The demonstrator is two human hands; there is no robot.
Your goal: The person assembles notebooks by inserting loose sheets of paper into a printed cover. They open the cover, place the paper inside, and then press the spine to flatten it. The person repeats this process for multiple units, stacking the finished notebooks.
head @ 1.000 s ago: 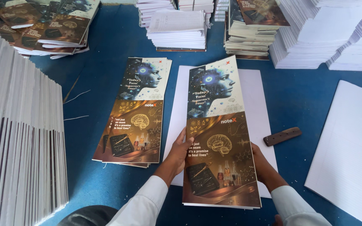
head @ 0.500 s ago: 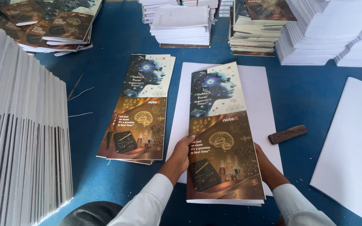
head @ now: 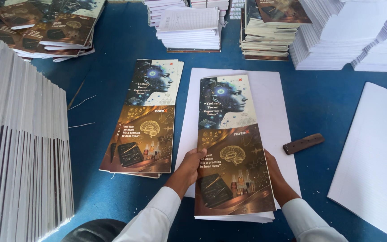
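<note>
A long printed cover sheet (head: 231,148), with a robot-like head at the top and a brown brain picture below, lies on a stack of white paper (head: 274,103). My left hand (head: 192,166) grips its left edge. Along the right edge sits my right hand (head: 275,175), partly hidden under the sheet. Both arms wear white sleeves.
A small pile of the same covers (head: 144,121) lies to the left on the blue table (head: 337,107). A brown wooden piece (head: 303,143) rests at the right. White sheets (head: 377,157) lie far right. Tall paper stacks (head: 19,152) stand left and along the back.
The cover sheet in my hands has shifted slightly on the white stack; my hands stay at its two side edges. The view has tilted a little.
</note>
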